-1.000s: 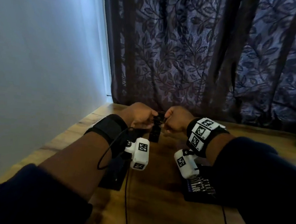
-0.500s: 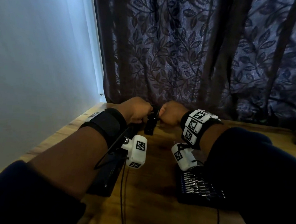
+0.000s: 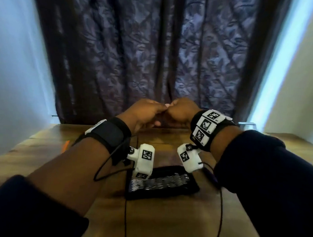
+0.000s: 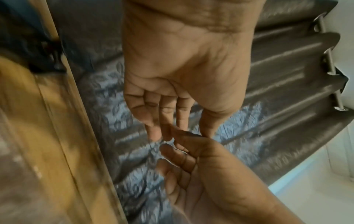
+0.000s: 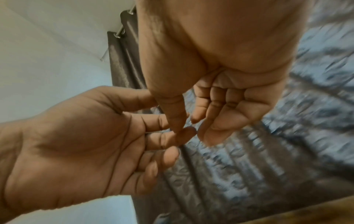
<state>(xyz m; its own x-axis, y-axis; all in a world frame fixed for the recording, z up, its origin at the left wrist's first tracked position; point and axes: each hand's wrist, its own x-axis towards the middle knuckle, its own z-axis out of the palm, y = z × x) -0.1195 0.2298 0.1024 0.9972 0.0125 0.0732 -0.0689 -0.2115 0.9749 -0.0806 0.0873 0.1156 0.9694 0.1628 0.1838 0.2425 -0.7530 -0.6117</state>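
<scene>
Both hands are raised above the far edge of the wooden table (image 3: 164,219), in front of the curtain. My left hand (image 3: 145,112) and right hand (image 3: 181,110) meet fingertip to fingertip. In the left wrist view the left hand (image 4: 182,68) hangs with loosely curled fingers and the right hand (image 4: 210,174) reaches up to it. In the right wrist view the thumb of the right hand (image 5: 220,60) touches the fingertips of the left hand (image 5: 76,144). No object shows between the fingers in any view.
A black case (image 3: 161,182) holding several metal bits lies on the table under the wrists. A small orange item (image 3: 65,145) sits at the table's left edge. A dark patterned curtain (image 3: 146,53) hangs behind, with pale walls on both sides.
The hands have risen from the table and come together. The small black object they held between them is no longer in sight. The head view has swung right.
</scene>
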